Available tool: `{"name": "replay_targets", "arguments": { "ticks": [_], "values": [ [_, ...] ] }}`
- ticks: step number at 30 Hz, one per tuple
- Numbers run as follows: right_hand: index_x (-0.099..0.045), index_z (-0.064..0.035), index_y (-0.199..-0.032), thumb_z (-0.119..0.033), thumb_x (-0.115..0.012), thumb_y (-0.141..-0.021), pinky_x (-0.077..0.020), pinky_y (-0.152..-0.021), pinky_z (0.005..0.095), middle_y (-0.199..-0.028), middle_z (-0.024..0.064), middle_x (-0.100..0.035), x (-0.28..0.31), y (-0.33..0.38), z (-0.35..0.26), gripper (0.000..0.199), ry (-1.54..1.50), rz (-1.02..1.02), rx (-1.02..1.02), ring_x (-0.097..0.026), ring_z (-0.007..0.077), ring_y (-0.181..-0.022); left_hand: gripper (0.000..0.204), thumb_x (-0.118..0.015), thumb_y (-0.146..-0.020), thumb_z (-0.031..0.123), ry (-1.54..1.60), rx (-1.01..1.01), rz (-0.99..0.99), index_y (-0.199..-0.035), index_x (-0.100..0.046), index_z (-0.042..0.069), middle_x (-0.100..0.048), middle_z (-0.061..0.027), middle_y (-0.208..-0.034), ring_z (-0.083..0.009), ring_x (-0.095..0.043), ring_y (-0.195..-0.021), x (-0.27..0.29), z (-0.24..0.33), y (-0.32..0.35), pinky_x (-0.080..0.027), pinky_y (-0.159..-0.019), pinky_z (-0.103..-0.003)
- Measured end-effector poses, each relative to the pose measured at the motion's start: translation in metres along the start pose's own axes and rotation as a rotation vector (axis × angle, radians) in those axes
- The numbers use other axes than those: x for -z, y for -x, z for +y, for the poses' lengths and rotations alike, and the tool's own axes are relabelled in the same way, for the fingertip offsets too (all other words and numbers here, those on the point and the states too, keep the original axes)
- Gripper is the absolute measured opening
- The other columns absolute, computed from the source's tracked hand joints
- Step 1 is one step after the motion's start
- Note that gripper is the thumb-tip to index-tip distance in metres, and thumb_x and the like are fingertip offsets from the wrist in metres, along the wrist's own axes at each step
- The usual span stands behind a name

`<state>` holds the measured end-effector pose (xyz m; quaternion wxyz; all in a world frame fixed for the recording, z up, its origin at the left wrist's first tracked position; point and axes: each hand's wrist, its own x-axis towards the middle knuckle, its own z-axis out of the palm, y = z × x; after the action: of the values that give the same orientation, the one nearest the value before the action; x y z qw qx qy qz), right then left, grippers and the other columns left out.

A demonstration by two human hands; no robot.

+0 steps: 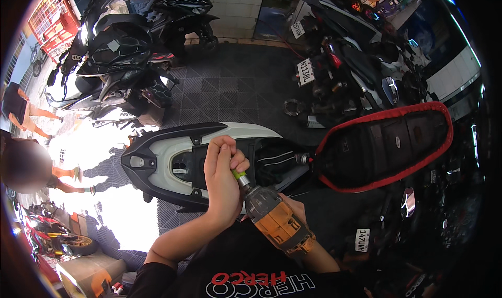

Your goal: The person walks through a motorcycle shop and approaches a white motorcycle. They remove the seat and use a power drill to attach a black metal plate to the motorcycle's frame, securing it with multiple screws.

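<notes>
Below me is a scooter with a white and black tail. Its seat is tipped up to the right, showing a dark underside with a red rim, and the storage well lies open. Over the scooter's near side I hold an orange and black cordless impact driver, its nose tilted up and left. The curled fingers of my left hand grip a green-banded socket at the tool's nose. My right hand is behind the tool, wrapped at its handle; most of its fingers are hidden.
Parked motorcycles crowd the far left, and more motorcycles line the far right. Dark patterned floor tiles run between them. At the left edge are people in bright sunlight. A red motorcycle stands at lower left.
</notes>
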<state>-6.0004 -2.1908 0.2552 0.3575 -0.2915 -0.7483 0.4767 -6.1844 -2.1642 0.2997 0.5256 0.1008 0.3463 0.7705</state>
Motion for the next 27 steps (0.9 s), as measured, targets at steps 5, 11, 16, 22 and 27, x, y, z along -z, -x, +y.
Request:
{"name": "replay_targets", "arguments": {
  "ticks": [5,11,16,22,27],
  "values": [
    [-0.066,0.0036,-0.117,-0.014,-0.085,-0.080,-0.0580,-0.074,0.0263,-0.101,0.0094,-0.070,-0.004,-0.008,-0.021,0.045,-0.011,0.042,0.107,-0.071,0.0156,-0.085,0.012,-0.038,-0.108,0.004,0.051,-0.188,-0.073,-0.108,-0.049,0.001,-0.043,-0.0019,-0.096,-0.0041,-0.036,-0.067,-0.008,-0.002,0.018,-0.034,-0.059,-0.021],
    [-0.068,-0.0008,-0.110,-0.011,-0.087,-0.075,-0.0588,-0.074,0.0253,-0.094,0.0067,-0.072,0.004,-0.002,-0.023,0.041,0.282,-0.052,-0.155,-0.072,0.0138,-0.084,0.016,-0.041,-0.110,0.012,-0.045,-0.166,-0.133,-0.118,-0.050,0.002,-0.048,-0.0047,-0.096,-0.0097,-0.047,-0.071,-0.003,-0.010,0.008,-0.047,-0.066,-0.028],
    [-0.069,-0.0037,-0.106,-0.009,-0.088,-0.073,-0.0599,-0.074,0.0269,-0.095,0.0054,-0.074,0.006,0.011,0.017,0.039,0.287,0.051,-0.177,-0.074,0.0155,-0.084,0.033,-0.057,-0.106,0.025,0.023,0.427,-0.066,-0.129,-0.053,0.003,-0.057,-0.0130,-0.136,-0.0243,-0.061,-0.124,0.035,-0.015,0.006,-0.048,-0.108,-0.040],
    [-0.068,-0.0065,-0.113,-0.012,-0.086,-0.078,-0.0591,-0.081,0.0274,-0.102,0.0042,-0.074,-0.001,0.036,0.052,0.040,-0.125,0.062,-0.432,-0.073,0.0153,-0.092,0.042,-0.060,-0.104,0.025,0.052,0.479,-0.322,-0.138,-0.050,0.003,-0.059,-0.0123,-0.139,-0.0274,-0.055,-0.134,0.084,-0.013,0.001,-0.043,-0.114,-0.046],
    [-0.060,-0.0066,-0.129,-0.005,-0.071,-0.094,-0.0573,-0.092,0.0307,-0.113,0.0057,-0.072,-0.002,-0.005,0.017,0.037,-0.408,-0.104,-0.332,-0.069,0.0159,-0.106,0.046,-0.060,-0.104,0.022,0.060,0.384,-0.418,-0.142,-0.047,0.001,-0.057,-0.0132,-0.142,-0.0297,-0.050,-0.140,0.091,0.001,-0.006,-0.041,-0.117,-0.048]
  ]
}}
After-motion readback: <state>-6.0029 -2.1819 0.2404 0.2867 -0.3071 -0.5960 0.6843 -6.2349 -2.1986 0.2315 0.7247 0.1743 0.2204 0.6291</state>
